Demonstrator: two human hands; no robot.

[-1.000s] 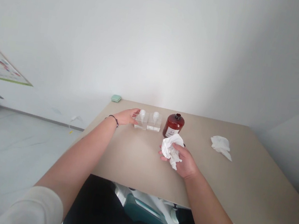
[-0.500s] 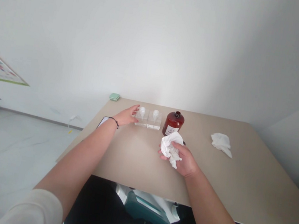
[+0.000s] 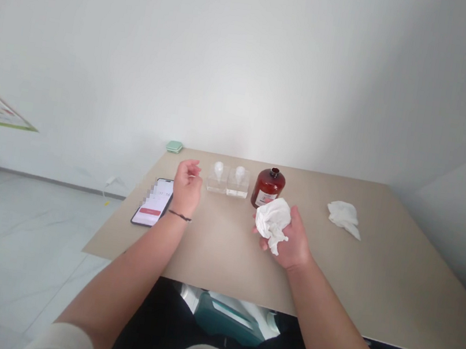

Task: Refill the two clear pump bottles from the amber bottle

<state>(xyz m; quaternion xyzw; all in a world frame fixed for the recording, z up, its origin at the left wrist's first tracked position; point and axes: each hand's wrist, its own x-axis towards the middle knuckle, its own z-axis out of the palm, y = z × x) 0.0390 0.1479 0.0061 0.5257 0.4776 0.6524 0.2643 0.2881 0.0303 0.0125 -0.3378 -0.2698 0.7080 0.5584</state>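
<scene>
My right hand (image 3: 292, 244) grips a crumpled white tissue (image 3: 273, 220) above the beige table (image 3: 221, 254), just in front of a brown glass bottle (image 3: 266, 187) with a white label. My left hand (image 3: 186, 185) hovers raised and loosely curled, holding nothing, a short way left of two small clear bottles (image 3: 227, 179) with white caps. A thin dark band circles my left wrist. A phone (image 3: 152, 209) with a lit screen lies flat on the table just left of my left wrist.
A second crumpled tissue (image 3: 344, 216) lies at the table's right side. A small green box (image 3: 174, 146) sits at the far left corner against the white wall. Teal and white furniture (image 3: 229, 320) shows below the near edge.
My left hand has drawn back from the clear bottles and lifted, uncovering the phone. My right hand has turned the tissue upward slightly. The view has shifted a little.
</scene>
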